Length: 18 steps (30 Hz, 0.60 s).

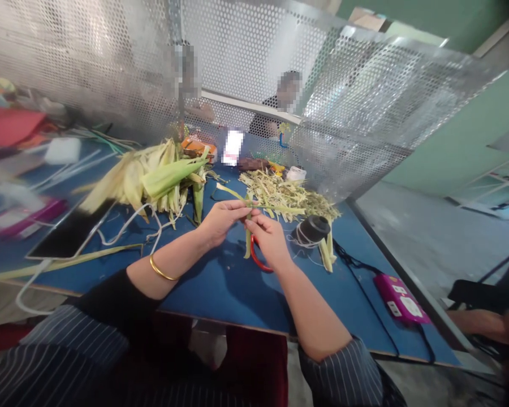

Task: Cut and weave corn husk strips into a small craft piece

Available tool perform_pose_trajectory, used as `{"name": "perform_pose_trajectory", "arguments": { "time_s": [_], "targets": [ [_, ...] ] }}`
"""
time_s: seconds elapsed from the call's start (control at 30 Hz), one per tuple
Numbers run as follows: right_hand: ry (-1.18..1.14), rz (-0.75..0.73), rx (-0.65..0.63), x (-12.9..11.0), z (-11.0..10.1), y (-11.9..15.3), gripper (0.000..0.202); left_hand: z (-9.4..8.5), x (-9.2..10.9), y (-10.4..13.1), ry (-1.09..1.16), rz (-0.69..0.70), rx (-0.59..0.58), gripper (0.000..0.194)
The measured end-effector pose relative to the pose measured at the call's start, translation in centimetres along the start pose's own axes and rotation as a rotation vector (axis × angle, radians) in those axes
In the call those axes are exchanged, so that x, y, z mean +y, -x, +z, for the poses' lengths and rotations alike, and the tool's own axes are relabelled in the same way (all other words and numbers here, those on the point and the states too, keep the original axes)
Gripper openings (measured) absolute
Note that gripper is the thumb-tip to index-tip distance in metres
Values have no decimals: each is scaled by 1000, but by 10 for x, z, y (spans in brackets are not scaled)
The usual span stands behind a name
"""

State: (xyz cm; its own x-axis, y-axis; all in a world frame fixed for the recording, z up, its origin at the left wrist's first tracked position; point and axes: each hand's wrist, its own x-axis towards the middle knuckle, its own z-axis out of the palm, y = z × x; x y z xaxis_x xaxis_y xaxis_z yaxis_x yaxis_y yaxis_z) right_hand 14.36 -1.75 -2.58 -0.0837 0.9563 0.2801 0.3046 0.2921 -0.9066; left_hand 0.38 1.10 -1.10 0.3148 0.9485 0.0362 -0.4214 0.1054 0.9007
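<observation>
Pale green corn husk strips cross between my hands over the blue table. My left hand pinches them from the left, thumb and fingers pressed together. From the other side my right hand grips the same strips close to the left fingertips. One strip reaches out to the right, another up to the left, and one hangs down. A red scissor-like handle loop shows just below my right hand; its rest is hidden. Right of that hand stands a black spool with pale thread around it.
A heap of corn husks lies at left beside a dark phone or tablet and a white cable. Husk scraps are piled behind my hands. A magenta power box sits right. Behind a perforated metal screen are two people.
</observation>
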Motion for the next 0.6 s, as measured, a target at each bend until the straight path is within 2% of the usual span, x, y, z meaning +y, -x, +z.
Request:
{"name": "perform_pose_trajectory", "arguments": {
  "time_s": [0.2, 0.33, 0.43, 0.53, 0.6],
  "targets": [
    [64, -30, -60, -10, -5, 0, 23, -3, -4, -2, -4, 47, -5, 6],
    [101, -97, -70, -9, -3, -2, 24, -5, -7, -4, -14, 13, 21, 8],
    [211, -117, -60, -6, 0, 0, 25, -5, -4, -4, 2, -16, 38, 7],
    [466, -248, 5, -6, 1, 6, 25, -4, 3, -3, 44, -34, 43, 8],
    [651, -406, 132, -8, -2, 10, 25, -4, 7, -2, 53, -45, 46, 7]
  ]
}}
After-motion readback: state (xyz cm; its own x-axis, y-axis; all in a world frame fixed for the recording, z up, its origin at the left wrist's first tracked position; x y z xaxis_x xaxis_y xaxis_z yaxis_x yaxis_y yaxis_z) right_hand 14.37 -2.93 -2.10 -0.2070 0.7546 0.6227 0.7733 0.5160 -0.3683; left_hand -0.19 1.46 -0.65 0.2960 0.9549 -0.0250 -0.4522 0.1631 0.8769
